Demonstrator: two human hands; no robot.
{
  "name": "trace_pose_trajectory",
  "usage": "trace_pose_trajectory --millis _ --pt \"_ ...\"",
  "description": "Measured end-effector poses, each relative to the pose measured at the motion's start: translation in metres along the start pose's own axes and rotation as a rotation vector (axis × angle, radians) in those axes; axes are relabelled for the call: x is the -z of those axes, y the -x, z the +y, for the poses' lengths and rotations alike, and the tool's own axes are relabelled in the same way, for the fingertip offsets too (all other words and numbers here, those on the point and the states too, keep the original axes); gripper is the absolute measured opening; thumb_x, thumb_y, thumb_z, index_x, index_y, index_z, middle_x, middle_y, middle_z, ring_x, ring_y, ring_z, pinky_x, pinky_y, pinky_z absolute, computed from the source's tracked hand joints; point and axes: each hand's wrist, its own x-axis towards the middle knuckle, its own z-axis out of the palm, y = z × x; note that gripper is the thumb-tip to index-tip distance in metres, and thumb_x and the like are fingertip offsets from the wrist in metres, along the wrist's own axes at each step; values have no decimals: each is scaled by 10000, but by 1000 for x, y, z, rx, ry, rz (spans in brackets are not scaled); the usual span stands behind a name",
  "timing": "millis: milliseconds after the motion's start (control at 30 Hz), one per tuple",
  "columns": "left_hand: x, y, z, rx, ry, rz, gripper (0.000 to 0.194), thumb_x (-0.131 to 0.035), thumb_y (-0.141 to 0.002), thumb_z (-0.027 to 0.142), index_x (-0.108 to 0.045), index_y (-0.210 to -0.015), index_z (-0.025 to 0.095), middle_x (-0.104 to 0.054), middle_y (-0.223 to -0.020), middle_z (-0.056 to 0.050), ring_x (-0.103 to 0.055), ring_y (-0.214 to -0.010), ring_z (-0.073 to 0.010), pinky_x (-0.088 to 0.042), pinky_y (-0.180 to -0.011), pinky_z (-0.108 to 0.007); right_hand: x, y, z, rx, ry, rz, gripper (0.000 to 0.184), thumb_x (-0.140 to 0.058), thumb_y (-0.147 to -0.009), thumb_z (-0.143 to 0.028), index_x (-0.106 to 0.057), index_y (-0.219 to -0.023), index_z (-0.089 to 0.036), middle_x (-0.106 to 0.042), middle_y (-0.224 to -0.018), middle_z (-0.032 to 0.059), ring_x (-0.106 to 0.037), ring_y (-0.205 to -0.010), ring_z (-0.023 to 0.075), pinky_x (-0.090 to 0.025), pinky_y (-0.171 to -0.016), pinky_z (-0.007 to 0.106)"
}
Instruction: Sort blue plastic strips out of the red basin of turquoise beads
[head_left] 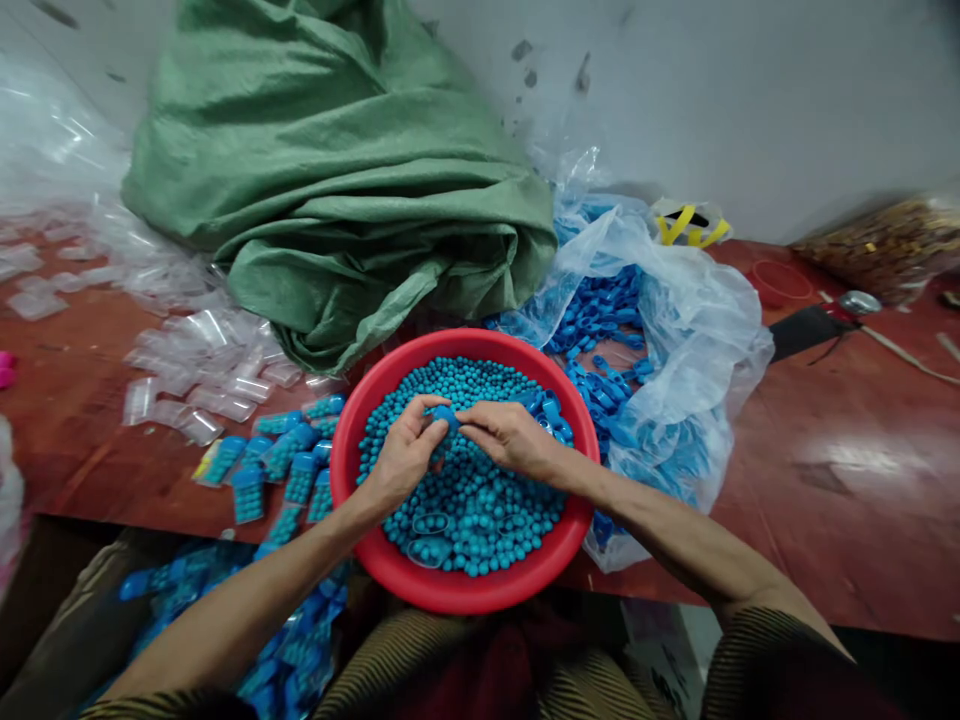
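Observation:
Over a red basin [345, 450], my left hand [405, 450] is closed around a small container with a blue cap [444, 418], its body mostly hidden by the fingers. My right hand [514, 437] pinches at the right side of that cap with thumb and forefinger. Below both hands lie many turquoise beads [472, 510]. Two clear open containers [427, 550] rest among the beads at the basin's near side. Several loose blue caps [551, 412] sit inside the basin at its right, beside my right wrist.
Filled blue-capped containers [247, 490] lie left of the basin; more are heaped below the table edge [292, 640]. Clear empty containers [217, 380] spread behind them. A green sack [360, 200] stands at the back. Right is a plastic bag [690, 350] with blue caps [607, 310].

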Motion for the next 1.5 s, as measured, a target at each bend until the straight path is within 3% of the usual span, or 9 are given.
trace_pose_trajectory --millis 233,367,500,633,733,900,1100,1267,1500 --pt "9 0 17 -14 -12 -166 380 -579 -805 421 -433 -1086 211 -538 -644 56 -538 -462 -79 -367 -382 -162 28 -23 -4 -407 -659 -110 418 -537 -820 -213 -476 -1230 -163 -568 -870 9 -641 -663 120 -561 -536 265" --pt "2 -3 14 -60 -38 -44 417 -586 -803 387 -423 -1151 225 -552 -701 45 -527 -433 -79 -380 -367 -184 15 -26 -6 -356 -388 22 400 -489 -865 -230 -468 -1261 -170 -613 -935 42 -643 -711 134 -562 -650 310" --pt "-6 -16 19 -182 -80 54 467 -582 -808 342 -446 -1241 229 -612 -854 -2 -581 -601 -104 -474 -530 -221 16 -30 -23 -155 118 -105 490 -541 -856 -331 -453 -1290 -121 -582 -1155 143 -576 -1062 261 -479 -897 436" --pt "-11 -31 34 -282 -44 3 433 -585 -804 312 -467 -1201 186 -576 -1176 -57 -561 -1049 -166 -448 -923 -294 22 -39 -33 -175 419 -148 830 -604 -795 -439 -198 -1444 -118 -440 -1299 209 -566 -1061 320 -494 -825 456" --pt "-15 -37 41 -265 14 -16 361 -573 -814 317 -466 -1133 185 -600 -1086 -38 -562 -1032 -153 -434 -933 -292 22 -44 -30 -135 534 -106 849 -557 -813 -469 -124 -1456 -121 -437 -1279 205 -571 -1039 308 -492 -808 431" --pt "-22 -38 39 -290 80 96 266 -603 -789 329 -469 -980 202 -580 -864 17 -572 -820 -116 -465 -765 -237 18 -46 -25 -41 621 -58 837 -542 -799 -513 -175 -1428 -100 -461 -1207 205 -579 -943 294 -506 -707 411" --pt "-16 -31 26 -361 -136 137 178 -616 -767 295 -513 -874 197 -525 -725 40 -511 -684 -103 -425 -637 -210 -5 -35 -26 -161 681 -85 829 -482 -810 -581 -238 -1392 -43 -472 -1146 224 -584 -848 275 -505 -618 380" --pt "-3 -24 11 -318 -278 109 203 -564 -789 337 -525 -922 188 -573 -829 7 -532 -739 -128 -449 -681 -249 -27 -27 -31 -247 601 -121 798 -444 -852 -536 -143 -1441 -89 -467 -1165 213 -594 -850 261 -514 -619 374" --pt "45 0 24 -102 -193 109 365 -621 -762 410 -519 -1065 235 -587 -768 31 -512 -581 -101 -434 -536 -226 12 -26 -21 -157 371 -144 708 -495 -875 -473 -215 -1457 -183 -470 -1329 154 -544 -1109 268 -479 -851 391"
